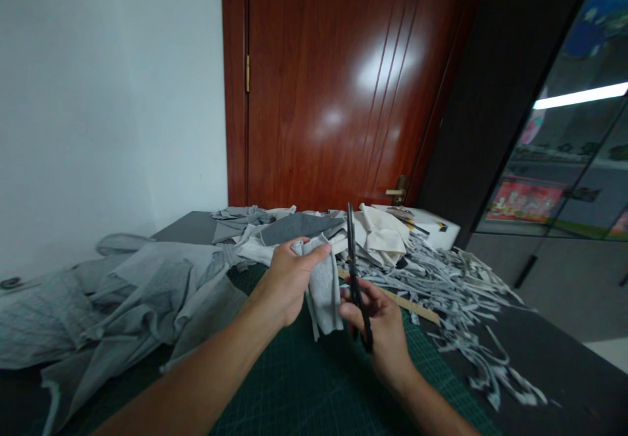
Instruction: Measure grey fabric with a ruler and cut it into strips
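left hand (pixel 287 282) pinching grey cloth piece (pixel 324 289) above cutting mat (pixel 304 384), right hand (pixel 380 325) gripping black scissors (pixel 356 279), blades upright beside cloth, strip pile (pixel 456 285) right of mat

left hand (pixel 287 285): bare, no glove, no ring | right hand (pixel 380 321): bare, no glove | both arms: bare up to the picture edge, no sleeves, no watch

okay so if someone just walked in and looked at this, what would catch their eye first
Probably the black scissors held upright in the right hand at centre, beside a grey cloth piece pinched in the left hand. Next, the heap of grey strips right of the green cutting mat, and the red-brown door behind.
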Demonstrator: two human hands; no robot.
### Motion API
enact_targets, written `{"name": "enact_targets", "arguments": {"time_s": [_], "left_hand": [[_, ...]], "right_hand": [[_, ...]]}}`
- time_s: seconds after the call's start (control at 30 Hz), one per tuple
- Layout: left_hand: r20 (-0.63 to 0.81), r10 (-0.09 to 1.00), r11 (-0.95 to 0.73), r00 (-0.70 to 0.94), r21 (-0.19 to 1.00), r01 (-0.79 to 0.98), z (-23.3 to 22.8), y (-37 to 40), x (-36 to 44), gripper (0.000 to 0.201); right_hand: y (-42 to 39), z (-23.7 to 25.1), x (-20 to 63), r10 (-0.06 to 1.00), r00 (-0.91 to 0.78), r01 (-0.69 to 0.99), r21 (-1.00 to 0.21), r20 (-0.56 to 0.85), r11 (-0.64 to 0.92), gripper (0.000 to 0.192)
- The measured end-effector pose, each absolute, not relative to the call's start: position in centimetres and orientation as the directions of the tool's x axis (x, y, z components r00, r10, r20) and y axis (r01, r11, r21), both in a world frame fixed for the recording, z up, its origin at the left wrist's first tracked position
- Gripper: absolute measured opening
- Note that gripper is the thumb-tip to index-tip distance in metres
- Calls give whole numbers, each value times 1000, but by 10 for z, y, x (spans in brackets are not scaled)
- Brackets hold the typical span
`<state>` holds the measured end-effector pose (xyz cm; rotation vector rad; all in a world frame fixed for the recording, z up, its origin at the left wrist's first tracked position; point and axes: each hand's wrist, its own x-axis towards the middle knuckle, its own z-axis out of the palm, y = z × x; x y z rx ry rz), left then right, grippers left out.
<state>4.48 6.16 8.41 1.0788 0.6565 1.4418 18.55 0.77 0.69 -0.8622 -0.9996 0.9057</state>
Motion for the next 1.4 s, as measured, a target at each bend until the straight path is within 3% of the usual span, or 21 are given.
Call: {"name": "enact_targets", "arguments": {"time_s": [0.1,0.33,0.5,0.63,0.73,0.8,0.93,1.13,1.27,1.4], "left_hand": [[220,970,-151,106,881,-448,71,59,49,36],[75,891,74,447,949,-308,62,52,18,45],[-11,902,126,431,962,-240,51,50,-4,50],[-19,968,92,248,954,-285,39,44,1,65],[-61,974,132,218,935,-329,35,45,3,50],[-72,928,201,366,922,-330,35,47,-1,42],[-81,772,300,630,920,-250,35,51,-15,50],[-41,630,318,776,925,-209,27,41,-17,47],[-53,538,256,842,961,-103,34,38,-17,42],[16,591,112,806,989,-101,48,42,-20,60]], "right_hand": [[8,9,183,930,252,-259,-907,269,332,63],[14,37,206,913,231,-140,-917,336,373,55],[18,56,220,923,196,-91,-931,330,352,52],[19,54,215,935,162,-93,-938,316,334,50],[19,50,209,943,133,-96,-943,306,319,51],[19,51,207,951,96,-97,-948,295,304,53],[19,60,211,956,-45,-73,-955,291,288,48],[26,72,217,919,-262,-18,-953,296,302,40],[34,76,215,870,-448,85,-959,205,270,38],[36,81,209,804,-587,149,-965,91,218,34]]}}
